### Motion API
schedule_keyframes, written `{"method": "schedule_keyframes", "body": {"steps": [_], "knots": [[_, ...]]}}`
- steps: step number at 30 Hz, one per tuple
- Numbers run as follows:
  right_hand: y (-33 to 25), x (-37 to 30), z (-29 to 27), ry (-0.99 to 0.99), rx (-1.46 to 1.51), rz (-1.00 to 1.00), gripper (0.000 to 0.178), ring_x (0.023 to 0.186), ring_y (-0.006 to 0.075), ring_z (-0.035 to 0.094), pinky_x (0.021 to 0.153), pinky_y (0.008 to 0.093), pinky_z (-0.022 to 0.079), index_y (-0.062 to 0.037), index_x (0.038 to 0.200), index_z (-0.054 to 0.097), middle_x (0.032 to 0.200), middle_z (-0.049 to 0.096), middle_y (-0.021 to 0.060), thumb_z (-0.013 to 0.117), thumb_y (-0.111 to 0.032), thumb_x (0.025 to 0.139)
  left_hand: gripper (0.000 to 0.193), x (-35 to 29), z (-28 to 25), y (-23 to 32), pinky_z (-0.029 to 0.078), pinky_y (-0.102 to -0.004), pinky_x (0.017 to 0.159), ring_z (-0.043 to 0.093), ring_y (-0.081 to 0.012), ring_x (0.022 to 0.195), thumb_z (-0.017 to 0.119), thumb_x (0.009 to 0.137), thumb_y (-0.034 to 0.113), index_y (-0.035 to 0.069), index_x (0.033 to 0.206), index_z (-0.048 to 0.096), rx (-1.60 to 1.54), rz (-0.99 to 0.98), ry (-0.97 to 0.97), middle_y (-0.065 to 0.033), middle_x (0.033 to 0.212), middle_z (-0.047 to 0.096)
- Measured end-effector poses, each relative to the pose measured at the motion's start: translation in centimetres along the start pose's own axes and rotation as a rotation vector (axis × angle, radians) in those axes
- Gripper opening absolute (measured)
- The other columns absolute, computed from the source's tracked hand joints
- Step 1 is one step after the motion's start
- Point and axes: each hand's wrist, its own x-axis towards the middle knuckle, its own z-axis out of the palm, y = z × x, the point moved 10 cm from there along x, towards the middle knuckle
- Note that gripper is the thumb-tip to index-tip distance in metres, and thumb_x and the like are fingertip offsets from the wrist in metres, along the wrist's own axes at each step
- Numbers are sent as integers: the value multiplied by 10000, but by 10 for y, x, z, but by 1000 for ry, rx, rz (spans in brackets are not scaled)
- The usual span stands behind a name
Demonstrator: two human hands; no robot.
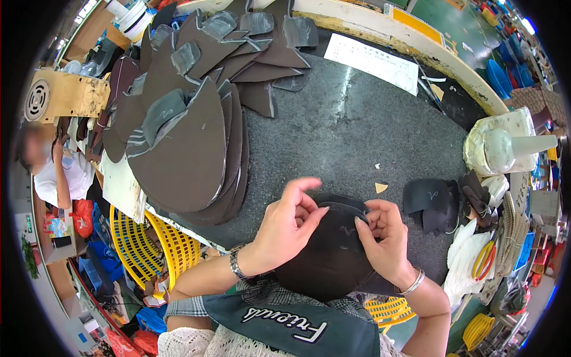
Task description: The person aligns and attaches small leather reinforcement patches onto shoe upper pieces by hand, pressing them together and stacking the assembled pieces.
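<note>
Closest to the camera is the person's dark green apron (297, 330) with white lettering, over a checked shirt. Just above it both hands work on one dark brown leather piece (333, 256), rounded in shape, which lies at the near edge of the grey speckled worktable (357, 131). The left hand (285, 229), with a metal watch on the wrist, has its fingers curled and pressed on the left upper edge of the piece. The right hand (383, 235), with a silver bangle, pinches the upper right rim of the same piece between thumb and fingertips. The lower part of the piece is hidden behind the apron.

To the right, near the hand, lies a small heap of black cut pieces (431, 202), and a tiny tan scrap (380, 187) is on the table between. Further right are white rolls with a yellow and red ring (485, 259); these are hard to make out. Above them stands a white plastic glue bottle (505, 146) with a cone nozzle pointing right.

On the left, a big fan-shaped stack of brown leather pieces (190, 131) with grey patches spreads over the table toward the far edge. Below it is a yellow plastic basket (148, 247), partly covered.

At the far side lies a white paper sheet (372, 62), rectangular, with print too small to read. A yellow label (416, 24) sits on the cream table border. At the far left a second person (59, 175) is cut off by the rim.
</note>
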Motion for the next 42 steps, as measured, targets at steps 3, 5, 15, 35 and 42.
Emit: {"method": "schedule_keyframes", "body": {"steps": [3, 5, 15, 35, 42], "knots": [[0, 3, -1, 25, -28, -1, 327, 632, 60, 579, 548, 219, 501, -6, 1134, 502, 745, 570, 25, 686, 10, 864, 577, 5, -3, -2, 498, -209, 579, 621, -67, 657, 665, 897, -9, 35, 1363, 327, 71, 26, 72, -66, 816, 624], [-2, 4, -1, 28, -57, -12, 321, 616, 66, 576, 533, 220, 495, -7, 1120, 493, 737, 567, 27, 686, 6, 864, 670, 8, -2, -3, 487, -212, 550, 612, -69, 625, 665, 897, -6, 52, 1411, 239, 110, 55, 81, -73, 804, 615], [-54, -5, 15, 109, -695, -468, 342, 675, 306, 616, 514, 364, 509, -24, 1055, 524, 866, 528, 129, 714, -32, 771, 704, -8, 13, 42, 524, -386, 769, 615, -253, 961, 778, 754, 49, 61, 1370, 437, 697, 490, 106, -94, 1046, 588], [3, 2, -70, 456, 186, -229, 213, 728, 22, 486, 613, 161, 401, -55, 1049, 533, 873, 490, -17, 592, 81, 895, 535, -25, -26, 70, 486, -387, 716, 632, -308, 825, 867, 707, 244, 65, 1061, 507, 250, 101, -223, -128, 932, 585], [-46, 24, -17, 89, -175, -332, 564, 1001, 225, 613, 881, 334, 508, -7, 1310, 488, 1165, 569, 145, 722, 7, 797, 850, 12, -251, 90, 352, -459, 1057, 487, -305, 1219, 857, 672, 159, 35, 1385, 410, 841, -12, 379, -158, 1250, 542]]}}
